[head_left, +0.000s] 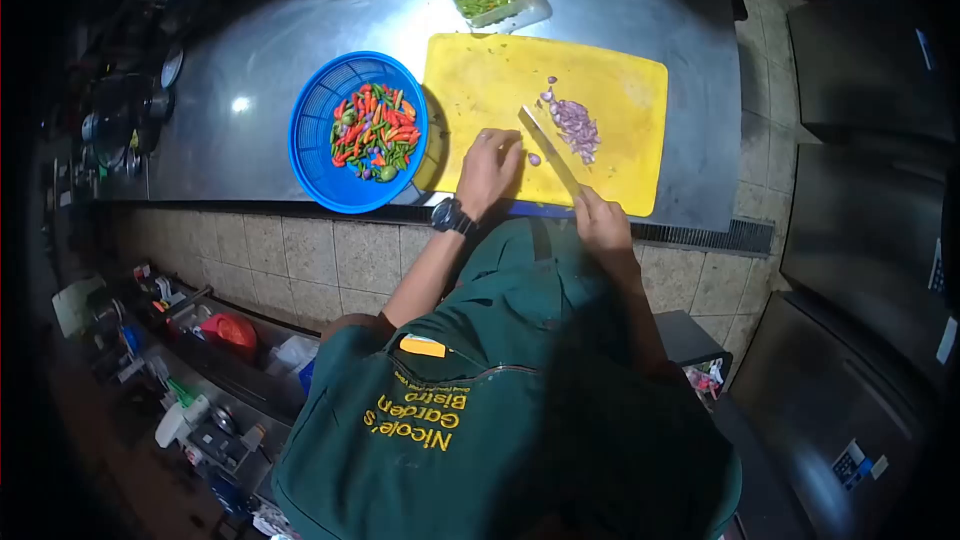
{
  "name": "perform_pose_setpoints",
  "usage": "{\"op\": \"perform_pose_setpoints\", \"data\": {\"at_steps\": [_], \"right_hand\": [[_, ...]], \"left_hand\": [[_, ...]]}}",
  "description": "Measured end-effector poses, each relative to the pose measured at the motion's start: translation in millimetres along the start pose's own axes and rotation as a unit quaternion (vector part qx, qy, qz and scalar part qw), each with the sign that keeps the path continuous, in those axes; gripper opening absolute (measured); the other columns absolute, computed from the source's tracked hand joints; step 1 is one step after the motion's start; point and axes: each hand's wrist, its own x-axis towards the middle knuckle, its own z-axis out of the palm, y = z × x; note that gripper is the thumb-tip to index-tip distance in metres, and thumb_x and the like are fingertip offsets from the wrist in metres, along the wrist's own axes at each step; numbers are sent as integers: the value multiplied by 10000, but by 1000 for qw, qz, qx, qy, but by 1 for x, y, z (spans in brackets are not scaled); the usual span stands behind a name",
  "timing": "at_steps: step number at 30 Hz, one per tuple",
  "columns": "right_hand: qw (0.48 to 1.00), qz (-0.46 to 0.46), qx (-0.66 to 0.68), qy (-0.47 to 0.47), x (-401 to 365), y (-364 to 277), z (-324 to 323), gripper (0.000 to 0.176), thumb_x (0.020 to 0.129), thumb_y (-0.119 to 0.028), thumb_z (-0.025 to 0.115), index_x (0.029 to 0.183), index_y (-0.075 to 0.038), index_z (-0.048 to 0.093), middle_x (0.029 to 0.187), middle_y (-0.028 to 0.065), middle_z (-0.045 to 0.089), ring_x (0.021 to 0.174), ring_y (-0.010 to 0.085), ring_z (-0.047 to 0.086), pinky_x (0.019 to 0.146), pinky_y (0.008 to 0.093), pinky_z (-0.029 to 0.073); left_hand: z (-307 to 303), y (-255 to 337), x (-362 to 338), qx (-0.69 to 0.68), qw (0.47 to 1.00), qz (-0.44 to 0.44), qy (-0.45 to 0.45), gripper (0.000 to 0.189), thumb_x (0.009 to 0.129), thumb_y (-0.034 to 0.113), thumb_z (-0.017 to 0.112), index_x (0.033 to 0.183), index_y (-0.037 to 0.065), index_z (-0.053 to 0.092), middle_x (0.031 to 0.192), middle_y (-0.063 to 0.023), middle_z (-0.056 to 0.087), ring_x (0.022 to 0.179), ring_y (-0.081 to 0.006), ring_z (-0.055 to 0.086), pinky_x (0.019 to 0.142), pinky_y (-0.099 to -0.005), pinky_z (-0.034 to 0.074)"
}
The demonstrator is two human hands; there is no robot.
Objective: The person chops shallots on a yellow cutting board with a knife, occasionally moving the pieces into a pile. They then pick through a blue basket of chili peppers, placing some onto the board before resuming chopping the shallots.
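My right hand (603, 224) is closed around the handle of a kitchen knife (556, 157), whose blade points up and to the left over a yellow cutting board (630, 90). My left hand (487, 172), with a dark watch on the wrist, rests on the board left of the blade. Its fingers are curled together, and what they hold, if anything, is hidden. Between that hand and the knife lies a small purple shallot piece (534, 159). A pile of chopped shallots (577, 128) sits just right of the blade.
A blue plastic basket (303, 155) with red and green chillies (375, 130) stands left of the board. Behind the board is a clear container (535, 12) of chopped green and orange pieces. All rest on a metal table (240, 70). Dark cabinets (860, 230) stand at the right.
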Motion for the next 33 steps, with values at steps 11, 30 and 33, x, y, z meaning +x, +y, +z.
{"op": "perform_pose_setpoints", "data": {"at_steps": [11, 30, 33], "right_hand": [[998, -55, 4, -5, 14, -19, -1, 314, 1045, -191, 580, 1329, -60, 616, 909, 287, 700, 876, 485, 683, 806, 575, 537], [990, -80, -108, -47, 21, -59, -23, 344, 1040, -145, 522, 1372, -59, 550, 822, 288, 692, 793, 514, 683, 749, 617, 530], [992, -60, -95, -56, 30, -52, -8, 357, 1037, -154, 535, 1381, -59, 558, 823, 290, 694, 785, 504, 691, 745, 613, 536]], "left_hand": [[20, -8, 3, 37, 976, 210, -46, 161, 921, 196, 790, 1022, 72, 792, 959, -120, 766, 859, -316, 735, 766, -398, 604], [16, -23, 13, 27, 962, 257, -88, 112, 911, 154, 785, 1008, 100, 802, 960, -102, 781, 869, -299, 753, 775, -392, 616], [20, -31, 14, 10, 962, 264, -73, 135, 908, 147, 779, 1038, 119, 804, 975, -93, 782, 886, -295, 754, 783, -390, 618]]}}
